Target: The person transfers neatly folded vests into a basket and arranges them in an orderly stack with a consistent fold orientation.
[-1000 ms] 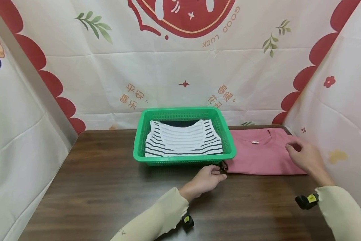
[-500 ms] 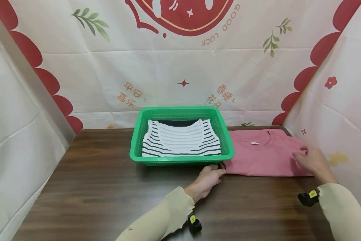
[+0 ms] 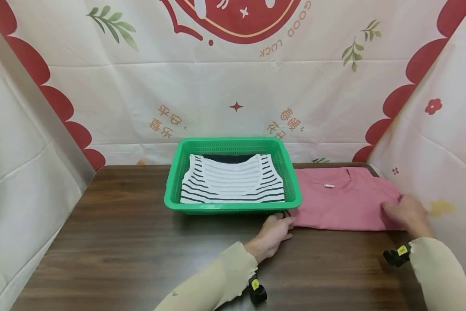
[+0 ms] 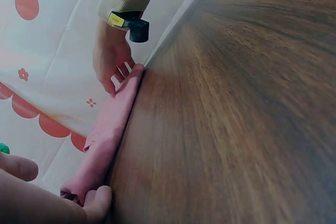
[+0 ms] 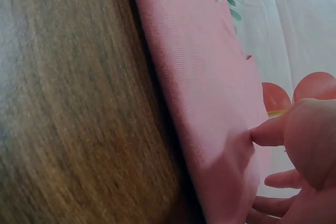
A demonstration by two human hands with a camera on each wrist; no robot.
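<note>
A folded pink T-shirt (image 3: 346, 201) lies on the table with its neckline and small white label at the far side. My left hand (image 3: 271, 236) holds its near left corner, close to the basket; in the left wrist view a fingertip (image 4: 101, 201) presses the folded edge. At the shirt's right side my right hand (image 3: 409, 214) grips the edge. In the right wrist view the thumb (image 5: 269, 134) sits on top of the pink fabric, and the other fingers are partly hidden beyond the edge.
A green plastic basket (image 3: 233, 206) stands left of the shirt, its right side close against the pink fabric. Inside are a folded black-and-white striped top (image 3: 233, 185) and something black (image 3: 229, 158) behind it. A printed cloth (image 3: 202, 86) hangs behind the brown wooden table (image 3: 132, 242) and along both sides.
My left hand has moved a little right onto the shirt's near corner. My right hand has come down onto its right edge. The head view has shifted slightly.
</note>
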